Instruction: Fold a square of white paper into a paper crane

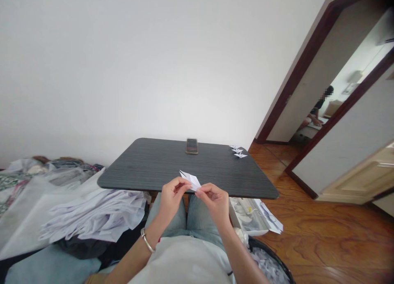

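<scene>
A folded piece of white paper (191, 179) with pointed ends is held up over the near edge of the dark table (147, 165). Thumb and fingers of my left hand (172, 194) pinch its lower left side. On the lower right, my right hand (214, 200) pinches the same paper, its fingertips close to the left ones. The spots where the fingertips press are partly hidden. Several small folded paper cranes (239, 153) sit in a row at the table's far right corner.
A phone (191, 146) lies at the table's back edge. To the left are a crumpled heap of white cloth (101, 214) and plastic sheeting (40, 206). At right stand a white box (250, 216) and a dark-rimmed bin of paper pieces (271, 263). Beyond the doorway sits a person (317, 109).
</scene>
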`<state>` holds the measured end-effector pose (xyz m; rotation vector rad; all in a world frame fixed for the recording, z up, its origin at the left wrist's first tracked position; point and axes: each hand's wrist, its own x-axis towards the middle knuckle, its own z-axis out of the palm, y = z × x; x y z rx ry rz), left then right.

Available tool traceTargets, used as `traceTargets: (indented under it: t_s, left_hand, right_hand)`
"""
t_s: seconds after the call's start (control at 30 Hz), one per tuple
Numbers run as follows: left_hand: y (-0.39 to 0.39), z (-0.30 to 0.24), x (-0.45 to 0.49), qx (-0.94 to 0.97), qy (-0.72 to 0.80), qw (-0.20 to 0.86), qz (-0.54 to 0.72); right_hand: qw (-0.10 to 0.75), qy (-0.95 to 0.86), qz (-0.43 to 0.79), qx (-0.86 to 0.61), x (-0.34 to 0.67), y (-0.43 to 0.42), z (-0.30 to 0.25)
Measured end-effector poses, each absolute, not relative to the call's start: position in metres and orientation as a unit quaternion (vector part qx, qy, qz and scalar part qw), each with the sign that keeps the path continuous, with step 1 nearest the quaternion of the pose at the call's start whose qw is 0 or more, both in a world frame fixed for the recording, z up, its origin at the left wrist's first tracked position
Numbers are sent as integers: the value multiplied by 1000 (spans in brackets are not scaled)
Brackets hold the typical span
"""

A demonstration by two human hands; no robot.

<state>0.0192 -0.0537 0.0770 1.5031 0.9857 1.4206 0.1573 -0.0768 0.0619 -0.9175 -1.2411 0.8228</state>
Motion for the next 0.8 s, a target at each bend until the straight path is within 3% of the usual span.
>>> traceTargets:
  t_s: [0.33, 0.8]
  left_hand:
    - [-54, 74, 19, 627, 377, 379, 567]
    - [-46, 79, 5, 685, 371, 341, 526]
  right_hand:
    - [616, -485, 468, -407, 158, -79, 67]
    - [613, -508, 466, -387, 162, -74, 60]
